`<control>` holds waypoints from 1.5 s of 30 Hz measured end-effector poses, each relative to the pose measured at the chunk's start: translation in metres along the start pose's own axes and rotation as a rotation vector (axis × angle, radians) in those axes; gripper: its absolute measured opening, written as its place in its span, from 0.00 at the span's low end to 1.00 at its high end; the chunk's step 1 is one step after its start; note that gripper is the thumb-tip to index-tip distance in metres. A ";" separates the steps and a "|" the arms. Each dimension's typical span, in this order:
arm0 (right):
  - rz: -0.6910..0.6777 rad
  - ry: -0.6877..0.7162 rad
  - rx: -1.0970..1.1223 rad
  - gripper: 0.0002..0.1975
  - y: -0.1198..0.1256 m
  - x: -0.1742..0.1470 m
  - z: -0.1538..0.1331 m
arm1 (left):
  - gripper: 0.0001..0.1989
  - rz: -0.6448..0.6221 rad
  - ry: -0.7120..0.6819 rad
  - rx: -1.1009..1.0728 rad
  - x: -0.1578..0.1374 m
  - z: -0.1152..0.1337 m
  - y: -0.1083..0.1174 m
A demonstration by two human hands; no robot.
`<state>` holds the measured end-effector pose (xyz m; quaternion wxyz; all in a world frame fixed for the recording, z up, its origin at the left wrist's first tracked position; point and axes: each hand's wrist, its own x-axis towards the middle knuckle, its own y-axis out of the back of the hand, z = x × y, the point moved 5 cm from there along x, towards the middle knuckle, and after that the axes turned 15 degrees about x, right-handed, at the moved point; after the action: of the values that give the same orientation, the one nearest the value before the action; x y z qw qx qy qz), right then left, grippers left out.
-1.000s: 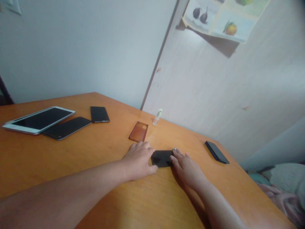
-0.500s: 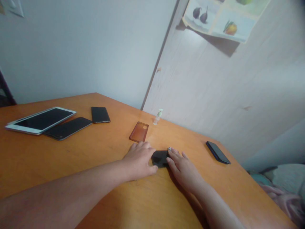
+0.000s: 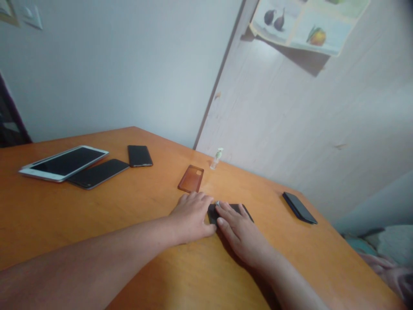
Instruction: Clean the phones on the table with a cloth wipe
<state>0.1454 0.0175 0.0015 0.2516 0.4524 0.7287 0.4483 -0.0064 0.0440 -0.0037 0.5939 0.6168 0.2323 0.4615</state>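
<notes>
Smartphone [image 3: 212, 214] lies flat on the wooden table [image 3: 190, 271], between the two hands and just nearer the wearer than the amber phone case [image 3: 191, 179]. Over the last second the right hand [image 3: 238, 228] has slid leftward along it, uncovering the right end and nearing the left hand [image 3: 191, 218]; this looks like one stroke over the glass while the left steadies it. The right hand reaches forward, fingers extended low across the screen, a small whitish scrap [image 3: 217, 203] at the fingertips; whether they pinch or press it, I cannot tell. The left thumb and fingers, parted, straddle the left end, their grip unclear.
</notes>
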 end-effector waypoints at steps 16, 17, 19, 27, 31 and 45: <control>-0.015 0.066 -0.046 0.26 0.000 -0.006 -0.014 | 0.32 -0.017 0.003 -0.025 -0.001 -0.002 -0.003; -0.019 0.076 -0.040 0.25 0.001 -0.007 -0.014 | 0.32 -0.019 -0.002 -0.024 -0.001 -0.002 -0.002; 0.015 0.012 -0.070 0.24 0.007 -0.007 0.000 | 0.30 -0.018 -0.015 -0.019 -0.001 -0.003 -0.002; 0.098 -0.149 -0.197 0.22 0.014 -0.013 0.014 | 0.24 -0.024 -0.044 0.009 -0.001 -0.003 0.000; 0.049 0.018 -0.028 0.22 0.009 -0.018 -0.010 | 0.23 -0.031 -0.064 0.013 -0.001 -0.003 0.001; 0.510 -0.268 1.241 0.14 0.035 0.002 0.062 | 0.27 0.068 -0.108 -0.021 0.002 -0.014 -0.004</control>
<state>0.2076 0.0526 0.0033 -0.0799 0.7221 0.6838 -0.0671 -0.0160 0.0533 -0.0086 0.5959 0.6422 0.1740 0.4496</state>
